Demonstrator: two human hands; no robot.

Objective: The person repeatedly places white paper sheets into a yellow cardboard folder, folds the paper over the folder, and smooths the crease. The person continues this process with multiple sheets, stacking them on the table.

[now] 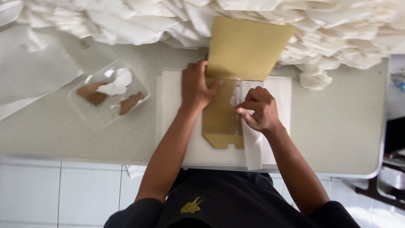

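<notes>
A gold cardboard sheet (242, 55) is being pressed flat by the left hand (196, 86) at the middle of the table (337, 122), over a stack of white paper (171, 101). A white strip (252, 145) is being pinched against its right edge by the right hand (259, 109). A clear tray (107, 95) is lying to the left, folded white bags (337, 29) at the far edge.

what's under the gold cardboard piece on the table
A stack of white paper sheets lies under the gold cardboard; the left hand presses it. What the cardboard covers stays hidden.
</notes>
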